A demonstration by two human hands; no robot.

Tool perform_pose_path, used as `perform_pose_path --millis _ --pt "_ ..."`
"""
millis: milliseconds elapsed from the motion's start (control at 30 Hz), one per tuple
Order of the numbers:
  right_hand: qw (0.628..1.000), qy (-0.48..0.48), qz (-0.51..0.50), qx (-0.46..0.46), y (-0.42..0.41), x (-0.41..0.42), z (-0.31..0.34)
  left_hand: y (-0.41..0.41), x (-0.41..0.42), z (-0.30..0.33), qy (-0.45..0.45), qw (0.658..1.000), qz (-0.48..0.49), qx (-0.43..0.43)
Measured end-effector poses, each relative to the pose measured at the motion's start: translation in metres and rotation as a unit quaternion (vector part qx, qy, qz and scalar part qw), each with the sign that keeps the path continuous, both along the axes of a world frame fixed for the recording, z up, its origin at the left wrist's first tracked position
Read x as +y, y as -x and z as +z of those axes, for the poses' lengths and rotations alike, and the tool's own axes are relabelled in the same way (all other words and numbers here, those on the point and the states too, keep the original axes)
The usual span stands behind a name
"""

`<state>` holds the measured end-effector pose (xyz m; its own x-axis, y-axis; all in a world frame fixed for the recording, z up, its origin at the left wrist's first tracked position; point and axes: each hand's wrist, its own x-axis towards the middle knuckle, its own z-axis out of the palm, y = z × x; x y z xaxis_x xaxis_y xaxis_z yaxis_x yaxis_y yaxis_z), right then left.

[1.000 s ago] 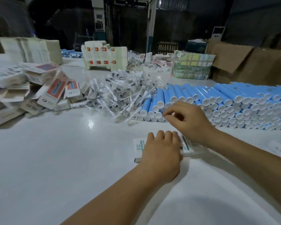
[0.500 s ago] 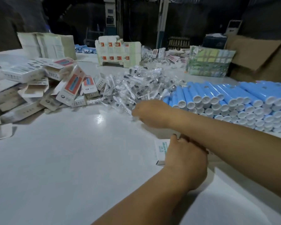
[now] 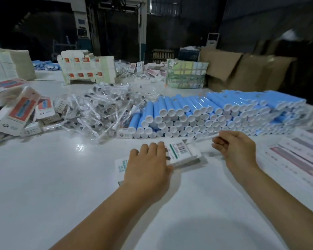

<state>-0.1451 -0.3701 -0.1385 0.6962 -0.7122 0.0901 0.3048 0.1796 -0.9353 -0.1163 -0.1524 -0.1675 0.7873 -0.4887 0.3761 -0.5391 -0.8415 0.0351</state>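
Note:
My left hand (image 3: 148,166) lies on a small white carton (image 3: 183,153) with a barcode and green print, fingers curled over its near end, holding it on the white table (image 3: 52,177). My right hand (image 3: 237,150) is to the right of the carton and pinches a thin clear-wrapped white stick (image 3: 209,137), which points left toward the carton's open end. Behind both hands lies a stack of blue tubes with white caps (image 3: 206,112). A heap of clear-wrapped sticks (image 3: 101,109) sits to the left of the tubes.
Loose white cartons with red panels (image 3: 20,112) are piled at the left. Flat printed carton blanks (image 3: 300,156) lie at the right. Stacked box blanks (image 3: 85,67), a wrapped bundle (image 3: 186,74) and brown cardboard boxes (image 3: 242,73) stand at the back.
My right hand reached left into the heap of wrapped sticks, then came back to the right of the carton with one stick pinched. My left hand stayed on the carton.

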Motion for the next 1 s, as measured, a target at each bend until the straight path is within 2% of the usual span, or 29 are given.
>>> perform_pose_path --millis 67,200,300,467,667,833,1000 --pt "1.000 -0.001 0.009 0.014 -0.001 0.008 -0.005 0.000 -0.001 0.001 -0.003 1.000 0.004 -0.007" --pt "0.992 0.090 -0.001 0.085 -0.008 0.030 -0.013 0.002 0.001 0.002 -0.012 1.000 0.011 -0.020" --pt "0.985 0.124 0.001 0.117 -0.009 0.041 -0.019 0.004 -0.001 0.004 -0.016 0.999 0.018 -0.025" --pt "0.968 0.167 0.145 0.119 -0.005 0.057 -0.018 0.006 -0.003 0.004 -0.017 0.999 0.014 -0.031" --pt "0.979 0.193 -0.003 0.060 0.009 0.043 -0.019 0.002 0.000 0.007 -0.006 0.999 0.033 -0.028" --pt "0.965 0.245 0.035 0.091 0.011 0.055 -0.027 0.000 -0.001 0.006 -0.002 0.997 0.064 -0.031" --pt "0.967 0.230 0.059 0.096 0.011 0.063 -0.031 -0.001 -0.004 0.002 -0.015 0.996 0.076 -0.047"
